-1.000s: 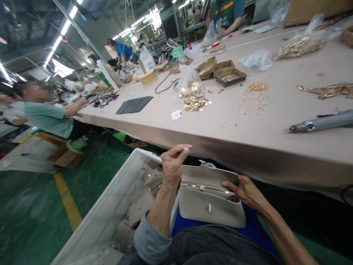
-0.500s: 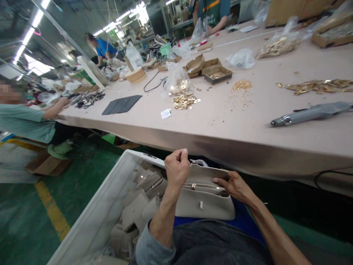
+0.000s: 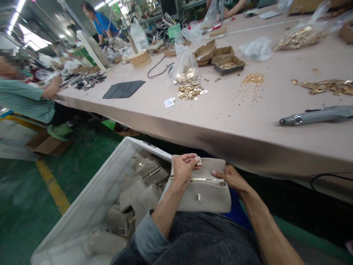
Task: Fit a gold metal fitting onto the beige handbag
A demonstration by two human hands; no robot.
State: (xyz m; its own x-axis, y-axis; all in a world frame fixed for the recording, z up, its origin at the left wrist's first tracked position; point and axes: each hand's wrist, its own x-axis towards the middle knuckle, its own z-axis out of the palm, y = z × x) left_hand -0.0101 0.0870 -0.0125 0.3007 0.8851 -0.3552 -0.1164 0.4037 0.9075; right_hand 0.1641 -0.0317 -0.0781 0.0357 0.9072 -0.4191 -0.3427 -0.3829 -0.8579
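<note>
A beige handbag [image 3: 205, 195] with a gold zip and its flap raised rests on my lap, just under the table's front edge. My left hand [image 3: 184, 168] is closed on the flap's upper left part, thumb and fingers pinching near a small tab. My right hand [image 3: 231, 177] grips the flap's right side, fingers curled onto it. Both hands are on the same bag.
A white crate [image 3: 91, 206] holding several beige bags stands at my left on the green floor. The big pink table [image 3: 248, 110] carries a grey power screwdriver [image 3: 314, 116], gold metal fittings [image 3: 190, 90], small screws [image 3: 252, 79], cardboard trays and plastic bags. Other people work at the far and left sides.
My left hand has come down from the air onto the bag's flap. Both hands have closed in on the flap, and the view has shifted slightly.
</note>
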